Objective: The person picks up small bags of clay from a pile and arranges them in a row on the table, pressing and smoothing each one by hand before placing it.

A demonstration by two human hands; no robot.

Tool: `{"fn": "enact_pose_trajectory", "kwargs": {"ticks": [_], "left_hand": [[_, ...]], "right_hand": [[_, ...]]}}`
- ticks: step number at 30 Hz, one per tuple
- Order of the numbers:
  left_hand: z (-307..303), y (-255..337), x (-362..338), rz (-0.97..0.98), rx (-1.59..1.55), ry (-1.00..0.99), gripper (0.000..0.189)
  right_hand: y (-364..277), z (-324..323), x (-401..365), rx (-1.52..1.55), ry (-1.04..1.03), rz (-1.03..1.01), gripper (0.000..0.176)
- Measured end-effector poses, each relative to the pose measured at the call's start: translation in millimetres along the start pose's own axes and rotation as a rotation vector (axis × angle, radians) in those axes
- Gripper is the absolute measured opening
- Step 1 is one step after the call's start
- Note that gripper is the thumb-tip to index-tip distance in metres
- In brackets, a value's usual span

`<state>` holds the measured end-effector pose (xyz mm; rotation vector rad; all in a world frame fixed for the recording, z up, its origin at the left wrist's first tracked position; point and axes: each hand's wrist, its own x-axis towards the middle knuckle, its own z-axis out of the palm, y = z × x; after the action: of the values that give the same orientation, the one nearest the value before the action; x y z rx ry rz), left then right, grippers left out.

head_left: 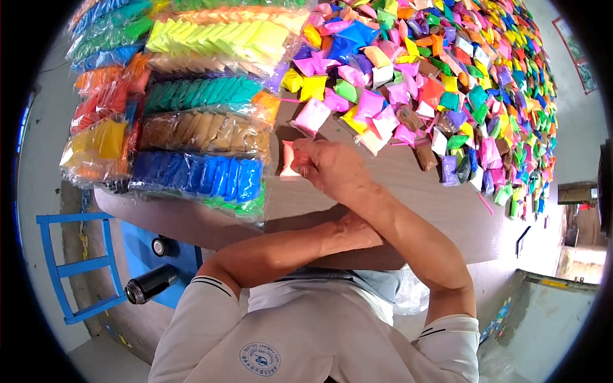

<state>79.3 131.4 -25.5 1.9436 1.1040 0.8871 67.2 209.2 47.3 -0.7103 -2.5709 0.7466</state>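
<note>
My right hand point(335, 167) is over the tabletop near the stacked bags, fingers curled together at the edge of a small salmon-pink packet point(288, 159). My left hand point(359, 231) lies by the table's front edge, crossed beneath my right forearm, which hides its fingers. Just beyond my right hand is a clear-wrapped pale pink packet point(311, 117). To the left, a clear bag of blue packets point(196, 173) sits in front of a bag of brown packets point(204, 132).
A large heap of loose colourful packets point(447, 83) covers the table's right and far side. More bagged rows, including yellow-green packets point(217, 38), are stacked left. Below stand a blue stool point(143, 239), a black flask point(152, 285) and a blue rack point(83, 267).
</note>
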Motion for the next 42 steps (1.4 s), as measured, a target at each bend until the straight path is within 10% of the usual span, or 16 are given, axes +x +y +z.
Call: {"fn": "enact_pose_trajectory", "kwargs": {"ticks": [11,18,31,42], "left_hand": [[2.1,-6.8,5.4,-0.034,-0.05,-0.037,0.024],[-20.6,17.4,7.5,0.069,0.048,0.006,0.021],[-21.1,20.2,11.4,0.109,0.113,0.044,0.017],[-26.2,21.7,17.8,0.123,0.005,0.091,0.023]], "right_hand": [[-7.8,9.4,18.9,-0.002,-0.108,0.079,0.009],[21.0,-24.8,-12.6,-0.073,0.25,0.219,0.011],[73.1,-44.6,-44.4,-0.4,0.212,0.595,0.049],[59.9,-78.9,-71.1,-0.001,0.273,0.654,0.038]]}}
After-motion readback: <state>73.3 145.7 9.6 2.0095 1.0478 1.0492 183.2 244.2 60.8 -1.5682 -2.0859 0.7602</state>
